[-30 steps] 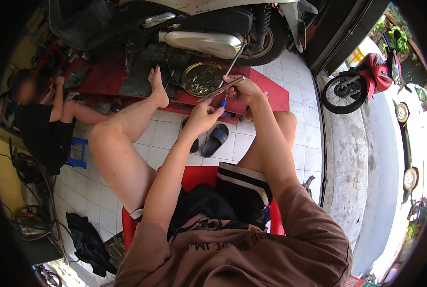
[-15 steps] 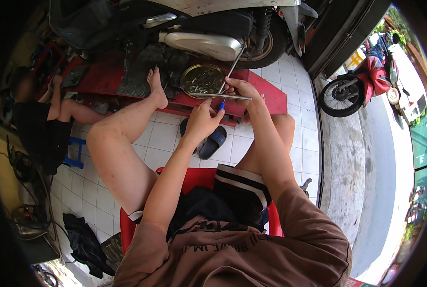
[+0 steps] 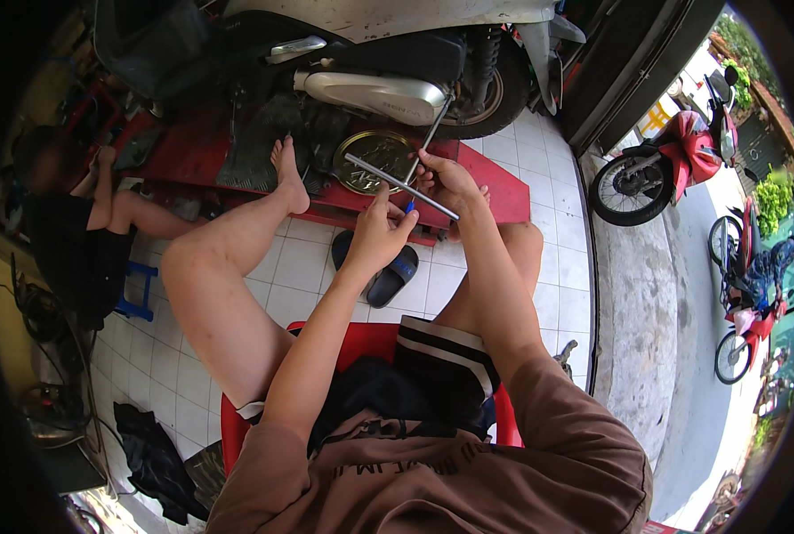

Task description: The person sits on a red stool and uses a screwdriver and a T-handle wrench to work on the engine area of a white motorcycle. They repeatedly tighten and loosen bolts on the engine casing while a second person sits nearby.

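My right hand [image 3: 450, 182] is closed round a T-handle wrench; its long shaft [image 3: 434, 127] reaches up toward the rear wheel of a scooter. The wrench's silver crossbar [image 3: 374, 169] slants from upper left down to lower right, passing over the right fingers. Between the thumb and fingers of my left hand [image 3: 382, 233] is a small blue-handled tool [image 3: 410, 206], perhaps a screwdriver; its tip is hard to make out. The left index fingertip lies close under the crossbar. Just beyond the hands, a round metal tray [image 3: 348, 178] holds several small metal parts.
The scooter [image 3: 374, 93] stands on a red platform [image 3: 495, 182] in front of me. Black sandals [image 3: 392, 278] lie on the tiles below my hands. Another person [image 3: 68, 214] sits at the left. Motorbikes [image 3: 632, 182] are outside at the right.
The crossbar has turned from nearly level to a slant, its left end up and right end down. Both hands stay close together. Another motorbike has come into view outside on the right.
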A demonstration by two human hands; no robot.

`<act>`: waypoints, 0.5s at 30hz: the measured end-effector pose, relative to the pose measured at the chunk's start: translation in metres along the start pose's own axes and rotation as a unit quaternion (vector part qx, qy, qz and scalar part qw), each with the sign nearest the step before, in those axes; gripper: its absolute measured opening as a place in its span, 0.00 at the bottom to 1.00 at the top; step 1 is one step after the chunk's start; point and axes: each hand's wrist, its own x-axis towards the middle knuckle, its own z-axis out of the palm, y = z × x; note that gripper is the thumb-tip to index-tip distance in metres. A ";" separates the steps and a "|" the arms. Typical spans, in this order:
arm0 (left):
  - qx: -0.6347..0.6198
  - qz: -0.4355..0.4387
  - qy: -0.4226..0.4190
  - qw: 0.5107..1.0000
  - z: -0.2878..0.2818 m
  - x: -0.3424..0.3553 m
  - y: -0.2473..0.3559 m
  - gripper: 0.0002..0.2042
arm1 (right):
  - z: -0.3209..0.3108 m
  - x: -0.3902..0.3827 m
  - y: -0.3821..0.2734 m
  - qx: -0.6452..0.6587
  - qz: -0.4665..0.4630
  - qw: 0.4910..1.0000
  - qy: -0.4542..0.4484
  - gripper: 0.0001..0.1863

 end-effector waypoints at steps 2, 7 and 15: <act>-0.016 0.051 0.005 0.999 0.003 -0.004 0.007 0.36 | 0.004 -0.003 0.000 -0.007 -0.006 1.000 -0.007 0.12; 0.055 0.073 -0.137 0.986 0.001 -0.011 0.026 0.34 | -0.004 -0.006 -0.007 -0.033 -0.019 0.999 0.003 0.13; 0.047 0.027 0.029 0.998 0.001 -0.008 0.002 0.37 | 0.005 -0.009 -0.007 -0.089 -0.004 0.996 -0.002 0.14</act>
